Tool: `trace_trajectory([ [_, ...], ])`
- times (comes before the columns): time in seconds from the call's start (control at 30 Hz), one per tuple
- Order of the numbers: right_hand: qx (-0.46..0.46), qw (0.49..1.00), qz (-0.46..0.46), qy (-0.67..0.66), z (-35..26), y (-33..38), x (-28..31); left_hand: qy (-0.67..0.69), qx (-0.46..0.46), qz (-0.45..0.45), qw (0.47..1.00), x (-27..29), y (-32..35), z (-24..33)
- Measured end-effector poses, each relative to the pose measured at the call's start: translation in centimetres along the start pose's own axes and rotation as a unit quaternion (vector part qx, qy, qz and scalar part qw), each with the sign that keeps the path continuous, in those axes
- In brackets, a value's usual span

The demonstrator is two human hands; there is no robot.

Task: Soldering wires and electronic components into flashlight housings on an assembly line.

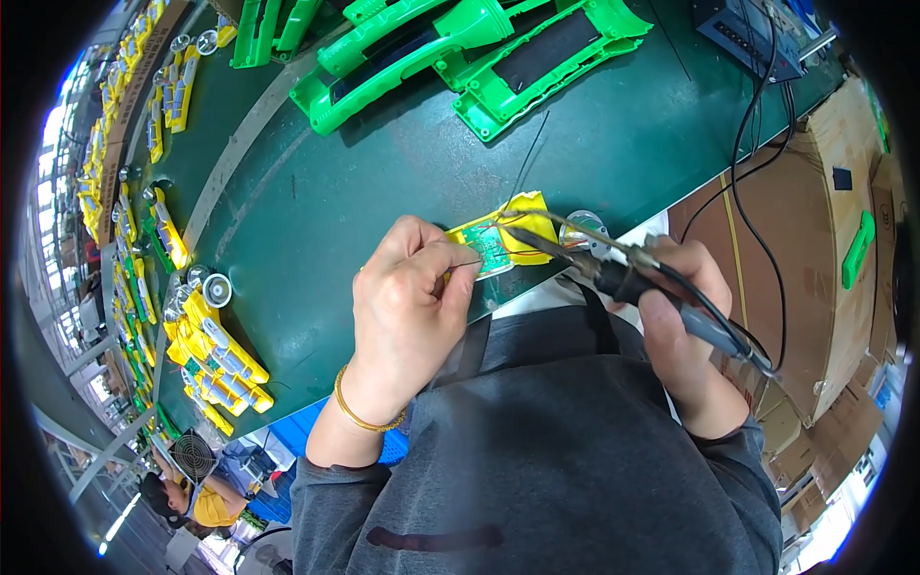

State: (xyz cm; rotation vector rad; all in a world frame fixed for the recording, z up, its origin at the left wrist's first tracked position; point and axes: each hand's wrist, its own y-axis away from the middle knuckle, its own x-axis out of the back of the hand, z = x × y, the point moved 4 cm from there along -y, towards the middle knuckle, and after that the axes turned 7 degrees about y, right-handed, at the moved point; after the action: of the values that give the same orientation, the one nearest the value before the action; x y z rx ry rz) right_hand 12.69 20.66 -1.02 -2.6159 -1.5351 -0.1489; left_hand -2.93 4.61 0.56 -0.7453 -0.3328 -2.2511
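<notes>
My left hand (407,292) has thumb and forefinger pinched on what looks like a thin dark wire, right at a small green circuit board (489,247). The board sits in a yellow plastic housing (527,230), whose left end is hidden behind my fingers. A round clear lamp cup (583,230) is at the housing's right end, with thin red and dark wires toward it. In my right hand (685,297) is a soldering iron (704,326) with a feed tube along it. Its tip points left, over the housing beside the board; whether it touches cannot be told.
Green plastic shells (546,67) lie at the back of the green table (383,172). Yellow lamp assemblies (216,355) are piled on the left. A blue control box (752,38) stands back right, its black cables (738,182) hanging nearby. Cardboard boxes (786,249) fill the right. Another person (206,503) is at lower left.
</notes>
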Motion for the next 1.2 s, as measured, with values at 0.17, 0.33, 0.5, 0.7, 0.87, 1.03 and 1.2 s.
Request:
trace_trajectory([
  [0.17,-0.063,0.963,0.054,-0.258,-1.3,-3.2,-4.7,-0.032,0.006,-0.013,0.999,0.0,-0.4,1.1],
  [0.33,-0.097,0.960,0.025,-0.260,0.1,-4.4,-7.3,-0.051,0.013,-0.006,0.999,-0.1,-0.4,1.7],
  [0.5,-0.070,0.964,0.023,-0.256,0.0,-4.3,-7.6,-0.035,-0.009,-0.010,0.999,0.4,0.0,1.3],
  [0.7,-0.072,0.971,0.011,-0.228,0.0,-4.6,-6.9,0.163,0.082,0.004,0.983,3.3,1.7,0.1],
  [0.87,-0.098,0.955,0.025,-0.277,0.3,-4.7,-6.8,0.094,0.000,-0.082,0.992,1.5,0.5,1.6],
  [1.03,-0.102,0.954,0.018,-0.282,0.9,-4.7,-6.4,-0.034,-0.039,-0.021,0.998,-0.1,0.5,2.4],
  [1.2,-0.106,0.932,0.049,-0.344,0.1,-4.1,-5.4,-0.002,0.007,-0.015,1.000,-0.7,-0.1,1.4],
])
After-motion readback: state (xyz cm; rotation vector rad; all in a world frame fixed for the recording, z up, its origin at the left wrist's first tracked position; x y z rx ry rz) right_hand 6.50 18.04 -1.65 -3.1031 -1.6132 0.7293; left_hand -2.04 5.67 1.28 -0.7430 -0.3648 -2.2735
